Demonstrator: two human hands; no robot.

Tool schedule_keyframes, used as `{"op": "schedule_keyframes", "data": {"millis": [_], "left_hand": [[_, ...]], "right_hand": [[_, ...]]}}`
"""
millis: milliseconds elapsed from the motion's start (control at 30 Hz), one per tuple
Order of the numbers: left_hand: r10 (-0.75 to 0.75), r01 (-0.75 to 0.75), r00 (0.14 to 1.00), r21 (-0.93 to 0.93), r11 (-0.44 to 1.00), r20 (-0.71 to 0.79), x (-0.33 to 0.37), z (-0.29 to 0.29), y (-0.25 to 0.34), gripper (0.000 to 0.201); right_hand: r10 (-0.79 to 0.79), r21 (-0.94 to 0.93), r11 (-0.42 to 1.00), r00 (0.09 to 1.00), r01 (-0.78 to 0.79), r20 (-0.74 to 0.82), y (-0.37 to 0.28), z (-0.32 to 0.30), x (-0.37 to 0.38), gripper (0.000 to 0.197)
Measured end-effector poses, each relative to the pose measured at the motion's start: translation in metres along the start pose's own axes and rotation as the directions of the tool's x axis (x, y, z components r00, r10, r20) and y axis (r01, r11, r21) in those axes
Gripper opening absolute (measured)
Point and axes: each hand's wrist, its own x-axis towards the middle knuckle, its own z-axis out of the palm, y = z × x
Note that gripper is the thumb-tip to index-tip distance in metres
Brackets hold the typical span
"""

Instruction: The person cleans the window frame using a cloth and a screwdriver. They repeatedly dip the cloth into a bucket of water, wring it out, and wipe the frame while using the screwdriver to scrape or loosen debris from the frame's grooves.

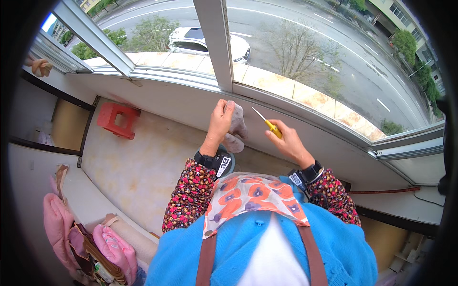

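Observation:
My left hand (pixel 219 122) is closed, pinching a damp-looking grey cloth (pixel 238 123) that hangs in folds from my fingers. To the right, my right hand (pixel 292 142) is wrapped round the yellow handle of a screwdriver (pixel 273 127). Its thin metal shaft points up and left toward the cloth, without touching it. Both hands are in front of the low wall under the window, a little short of the window frame (pixel 226 88). Part of a grey-green basin (pixel 232 164) shows below my left wrist, mostly hidden by my arm.
A red plastic stool (pixel 118 121) stands on the floor at the left. Pink bedding (pixel 115 250) is piled at the lower left. The tiled outer ledge (pixel 281 84) runs beyond the window, with a white car (pixel 191 42) on the road below. A red strip (pixel 389 191) lies at the right.

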Motion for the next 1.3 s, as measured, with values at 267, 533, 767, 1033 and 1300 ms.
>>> {"op": "schedule_keyframes", "data": {"millis": [267,533,767,1033,1300], "left_hand": [[0.08,-0.148,0.974,0.328,0.933,0.213,-0.015,0.015,0.053,0.026],[0.442,-0.537,0.775,0.101,0.837,0.452,-0.044,0.015,0.104,0.037],[0.511,-0.519,0.854,0.094,0.85,0.094,-0.029,0.052,0.051,0.033],[0.281,-0.282,0.959,0.023,0.959,0.045,-0.024,0.079,0.001,0.034],[0.164,-0.164,0.986,-0.076,0.984,0.004,-0.029,0.08,-0.026,0.033]], "right_hand": [[0.118,0.314,0.934,0.976,-0.173,0.184,0.02,0.022,-0.018,0.04],[-0.114,0.53,0.816,0.963,0.232,-0.246,0.028,0.018,-0.046,0.042],[-0.046,0.371,0.911,0.94,0.179,-0.339,0.017,0.008,-0.028,0.039],[-0.287,-0.281,0.936,0.922,0.212,-0.26,-0.005,-0.024,0.001,0.041],[-0.267,-0.508,0.844,0.956,0.172,-0.119,-0.021,-0.028,0.017,0.029]]}}
